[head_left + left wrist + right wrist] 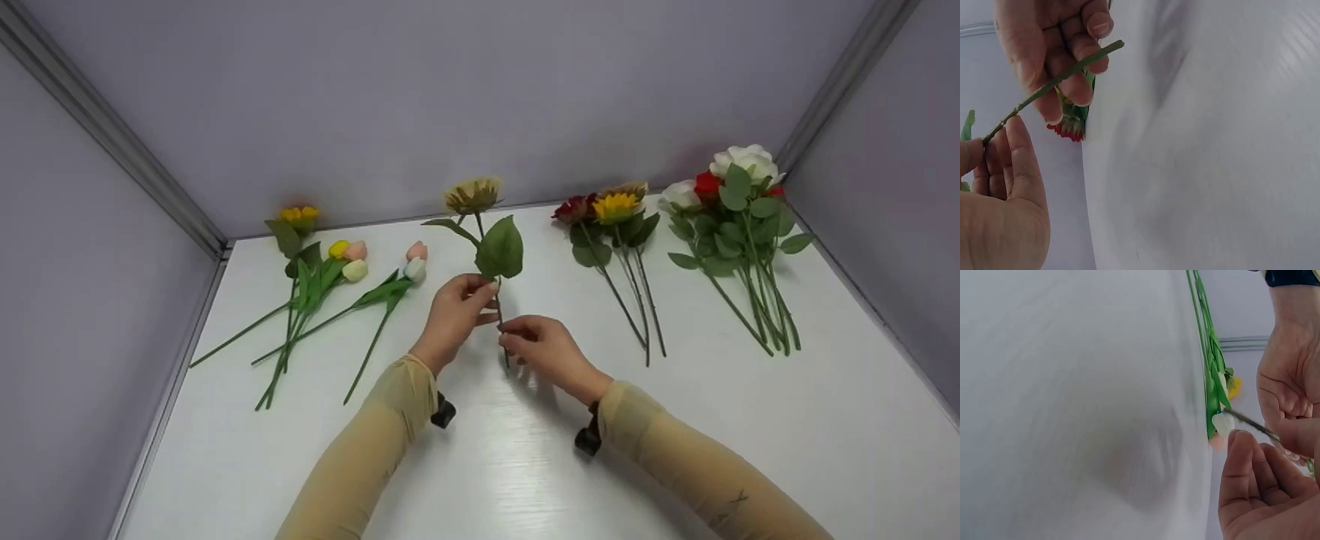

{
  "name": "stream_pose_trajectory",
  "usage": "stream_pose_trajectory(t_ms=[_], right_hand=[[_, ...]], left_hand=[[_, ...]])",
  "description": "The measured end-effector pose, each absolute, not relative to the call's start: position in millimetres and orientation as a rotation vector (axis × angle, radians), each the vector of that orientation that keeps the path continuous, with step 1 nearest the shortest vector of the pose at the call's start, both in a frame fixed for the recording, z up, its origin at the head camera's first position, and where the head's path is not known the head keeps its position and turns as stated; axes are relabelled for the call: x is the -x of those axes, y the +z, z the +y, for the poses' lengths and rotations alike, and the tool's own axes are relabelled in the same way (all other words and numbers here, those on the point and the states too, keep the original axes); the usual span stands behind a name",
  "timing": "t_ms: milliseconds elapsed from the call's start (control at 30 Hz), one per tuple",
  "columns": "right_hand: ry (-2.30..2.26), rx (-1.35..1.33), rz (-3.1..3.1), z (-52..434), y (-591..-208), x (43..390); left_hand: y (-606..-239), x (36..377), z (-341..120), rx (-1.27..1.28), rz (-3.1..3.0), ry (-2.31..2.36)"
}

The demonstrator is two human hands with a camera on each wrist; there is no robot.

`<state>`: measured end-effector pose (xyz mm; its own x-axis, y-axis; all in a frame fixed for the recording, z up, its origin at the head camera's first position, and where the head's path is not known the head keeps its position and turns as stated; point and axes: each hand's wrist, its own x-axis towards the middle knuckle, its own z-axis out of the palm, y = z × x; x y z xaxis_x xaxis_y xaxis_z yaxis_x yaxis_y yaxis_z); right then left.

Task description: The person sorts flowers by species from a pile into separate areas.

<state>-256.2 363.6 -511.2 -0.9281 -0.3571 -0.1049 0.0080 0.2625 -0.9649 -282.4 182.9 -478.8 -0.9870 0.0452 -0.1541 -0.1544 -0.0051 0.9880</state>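
Note:
In the head view a pale yellow sunflower [474, 196] stands nearly upright over the middle of the table, its broad green leaves [501, 249] below the bloom. My left hand [456, 311] pinches the stem just under the leaves. Lower down, my right hand [550, 349] has its thumb and fingers curled loosely round the stem. The left wrist view shows the cut end of the stem [1090, 59] sticking out past the fingers of the right hand [1053, 50]. The same end appears in the right wrist view, beside the right index fingertip.
Tulips [346, 259] and a small sunflower [300, 217] lie on the white table [465, 472] at left, with two more tulips [415, 262] nearer the middle. A dark red flower [576, 209] and sunflowers [617, 208] lie to the right. White and red roses [748, 163] lie far right.

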Motion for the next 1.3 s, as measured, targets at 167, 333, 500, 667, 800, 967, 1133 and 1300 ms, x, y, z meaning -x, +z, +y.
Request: stream_pose_trajectory(t_ms=[167, 333, 500, 667, 800, 967, 1133, 1300], right_hand=[[-1.796, 0.235, 2.184, 372, -515, 256], [-1.81, 0.225, 2.189, 375, -518, 254], [-1.808, 0.246, 2.163, 374, -521, 250], [-1.807, 0.224, 2.148, 376, -522, 248], [-1.833, 0.181, 2.129, 379, -522, 249], [-1.896, 0.185, 2.127, 383, -521, 251], [-1.847, 0.246, 2.232, 390, -517, 255], [-1.633, 0.32, 2.497, 409, -506, 267]], left_hand=[[-482, 282, 198, 0.104, 2.083, 2.16], [-481, 284, 205, 0.117, 2.063, 2.238], [-477, 287, 205, 0.156, 2.059, 2.287], [-475, 286, 205, 0.17, 2.063, 2.255], [-474, 285, 205, 0.159, 2.04, 2.264], [-473, 284, 209, 0.105, 2.004, 2.27], [-472, 283, 214, 0.027, 2.015, 2.236], [-476, 278, 214, -0.14, 2.331, 1.875]])
